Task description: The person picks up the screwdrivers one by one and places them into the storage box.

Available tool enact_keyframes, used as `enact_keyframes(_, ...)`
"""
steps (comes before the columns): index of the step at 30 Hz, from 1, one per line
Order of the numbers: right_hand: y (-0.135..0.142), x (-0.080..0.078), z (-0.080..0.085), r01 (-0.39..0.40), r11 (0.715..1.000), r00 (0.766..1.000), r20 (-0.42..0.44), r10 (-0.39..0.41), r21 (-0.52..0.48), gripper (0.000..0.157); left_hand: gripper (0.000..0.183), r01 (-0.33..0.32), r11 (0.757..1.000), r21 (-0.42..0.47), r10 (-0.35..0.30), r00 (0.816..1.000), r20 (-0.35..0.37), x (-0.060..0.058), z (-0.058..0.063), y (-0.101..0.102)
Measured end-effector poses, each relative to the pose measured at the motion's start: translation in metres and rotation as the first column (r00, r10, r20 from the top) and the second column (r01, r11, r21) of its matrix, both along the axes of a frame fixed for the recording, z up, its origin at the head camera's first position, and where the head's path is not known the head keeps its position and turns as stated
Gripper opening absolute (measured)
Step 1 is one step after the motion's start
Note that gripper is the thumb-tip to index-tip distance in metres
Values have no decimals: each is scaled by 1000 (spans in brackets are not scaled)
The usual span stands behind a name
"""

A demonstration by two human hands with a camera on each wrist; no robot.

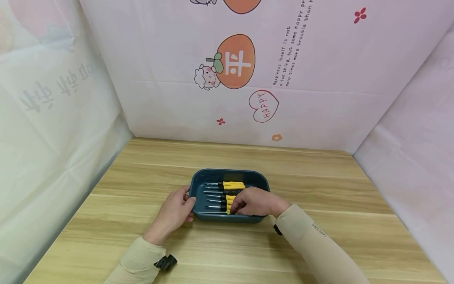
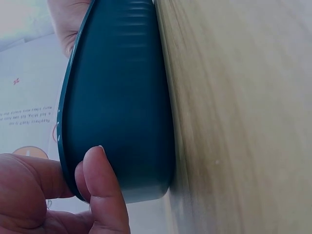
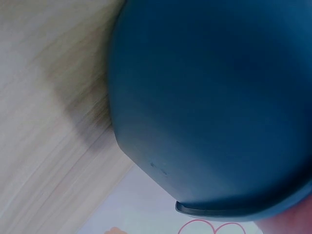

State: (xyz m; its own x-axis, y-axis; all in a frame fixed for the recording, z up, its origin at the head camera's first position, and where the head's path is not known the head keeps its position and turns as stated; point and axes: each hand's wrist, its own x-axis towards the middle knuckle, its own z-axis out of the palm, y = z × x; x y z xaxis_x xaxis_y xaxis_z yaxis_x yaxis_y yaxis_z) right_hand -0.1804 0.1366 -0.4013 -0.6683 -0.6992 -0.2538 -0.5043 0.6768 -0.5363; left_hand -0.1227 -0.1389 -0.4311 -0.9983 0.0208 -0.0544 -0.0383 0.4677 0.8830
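Note:
A dark teal rectangular box [image 1: 209,175] stands on the table, with several screwdrivers [image 1: 230,197] in a row inside, shafts to the left and mostly yellow and black handles to the right. At its left end my left hand [image 1: 173,211] grips the rim; in the left wrist view its fingers [image 2: 100,180] lie against the outer wall. My right hand [image 1: 255,201] reaches over the right end, its fingers curled at the nearest screwdriver [image 1: 213,213], whose handle they largely hide. Only the box's outer wall [image 3: 204,107] and a sliver of hand show in the right wrist view.
The wood-grain table [image 1: 177,157] extends around the box. Behind it rises a printed white backdrop [image 1: 170,79], with white sheets at the left and right sides. Wrist devices [image 1: 166,262] are strapped over both beige sleeves.

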Motion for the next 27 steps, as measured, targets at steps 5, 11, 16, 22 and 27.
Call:
enact_keyframes(5, 0, 0, 1, 2, 1000, 1000, 6, -2, -3, 13, 48, 1, 1000, -7, -1, 1000, -3, 0, 1, 0)
enact_keyframes(11, 0, -1, 0, -6, 1000, 1000, 1, 6, -5, 13, 47, 6, 1000, -14, -6, 1000, -8, 0, 2, -1)
enact_keyframes(16, 0, 0, 0, -5, 1000, 1000, -2, 5, -8, 15, 48, 13, 1000, -27, -13, 1000, -16, 0, 2, -2)
enact_keyframes(22, 6, -1, 6, 23, 999, 999, -35, -24, -36, 18, 54, 29, 996, -80, -32, 999, -37, -1, 8, -7)
enact_keyframes(27, 21, -1, 21, 96, 982, 994, -41, -104, -163, 28, 58, 28, 985, -170, -43, 996, -84, -6, 22, -19)
